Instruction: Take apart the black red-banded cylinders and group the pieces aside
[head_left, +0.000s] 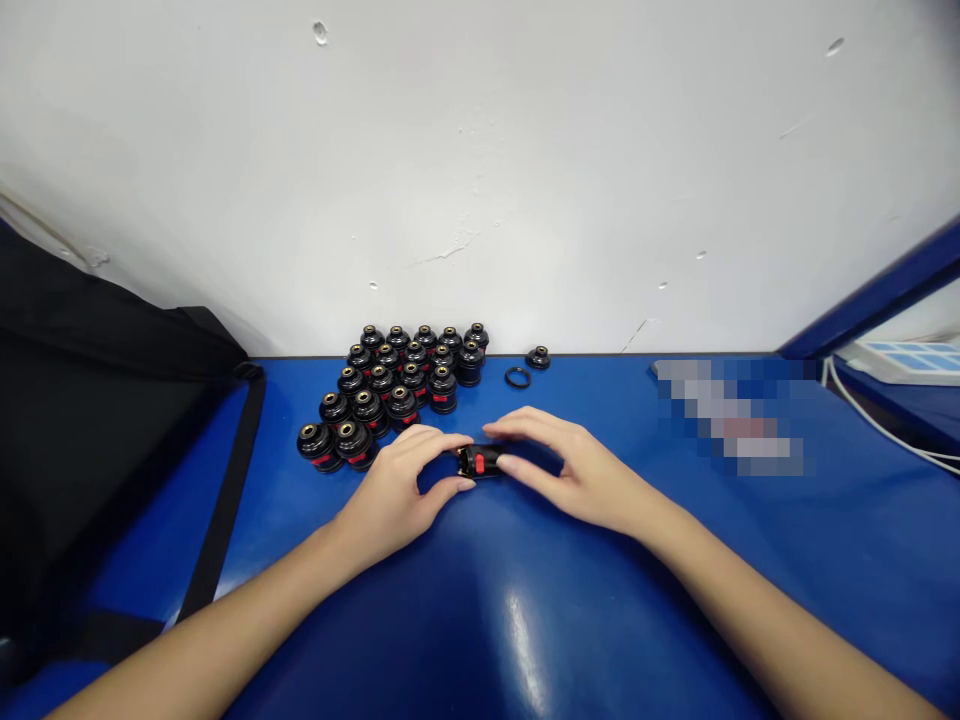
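Observation:
A small black cylindrical part (480,461) with a red patch and brass-coloured bits at its left end lies on its side between my hands. My left hand (409,470) pinches that left end between thumb and fingers. Around the right end, the thumb and fingers of my right hand (562,460) are closed. Behind the hands, a black ring (517,377) lies flat, and a black domed cap (538,357) with a brass-coloured centre sits by the wall.
Several assembled black cylinders (367,410) with red patches stand in rows at the back left of the blue table (465,620). A black bag (97,430) with a strap is on the left. A blurred-out object (735,420) lies at right, near a white cable (885,410).

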